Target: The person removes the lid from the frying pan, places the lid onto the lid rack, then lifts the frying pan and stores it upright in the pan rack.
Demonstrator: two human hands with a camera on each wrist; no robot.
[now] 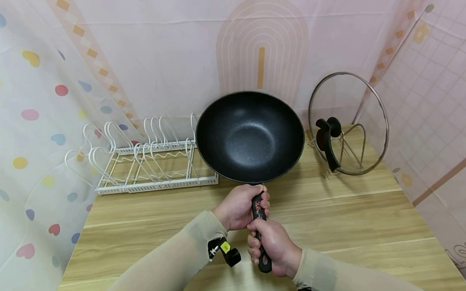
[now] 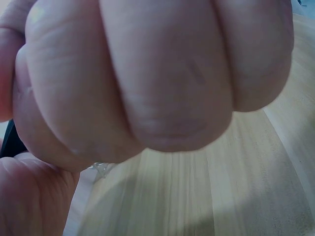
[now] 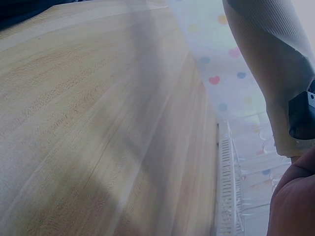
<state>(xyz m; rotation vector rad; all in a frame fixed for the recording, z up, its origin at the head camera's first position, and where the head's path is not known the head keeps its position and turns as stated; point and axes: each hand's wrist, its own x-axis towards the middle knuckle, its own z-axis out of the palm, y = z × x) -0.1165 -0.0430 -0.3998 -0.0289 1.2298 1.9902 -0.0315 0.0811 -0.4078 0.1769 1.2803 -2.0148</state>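
A black wok (image 1: 250, 137) is held up over the table, its dark inside facing me and its handle (image 1: 258, 208) pointing toward me. My left hand (image 1: 242, 205) grips the handle close to the pan. Just below, my right hand (image 1: 273, 245) wraps the same handle near its end, where the hanging hole shows. In the left wrist view, curled fingers (image 2: 167, 73) fill the upper part and hide most of the handle. The right wrist view catches only the edge of a hand (image 3: 295, 201) at the lower right.
A white wire rack (image 1: 154, 168) with several upright loops stands on the wooden table (image 1: 163, 247) at left. On the right, a glass lid (image 1: 384, 123) with a black knob leans upright in a small wire stand (image 1: 361, 146). Patterned curtains (image 1: 163, 56) hang behind and beside the table.
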